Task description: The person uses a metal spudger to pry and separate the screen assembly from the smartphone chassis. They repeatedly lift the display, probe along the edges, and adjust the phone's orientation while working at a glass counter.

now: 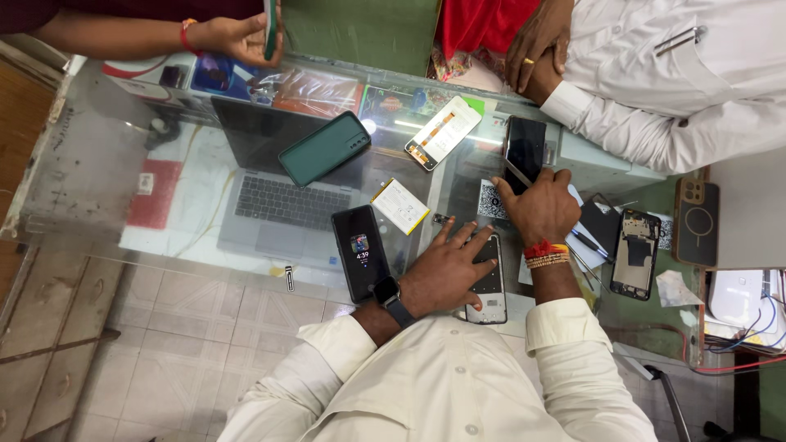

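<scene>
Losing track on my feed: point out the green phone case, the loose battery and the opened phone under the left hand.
green phone case point(325, 148), head view, middle of its back.
loose battery point(400, 206), head view, centre of its white face.
opened phone point(492, 293), head view, lower frame.

Four hands show above the glass counter point(98, 164): the wearer's left hand point(446, 274) and right hand point(540, 209), plus two belonging to other people, one at the top left point(237, 37) and one at the top right point(536, 41). One laptop point(278, 192) lies under the glass. One green phone case point(325, 148) sits on top. One lit phone point(361, 252) and one dark phone point(525, 147) lie there. Two opened phone bodies appear, one under the left hand point(490, 286), one further right point(634, 254). One flat battery point(400, 206) is present.
</scene>
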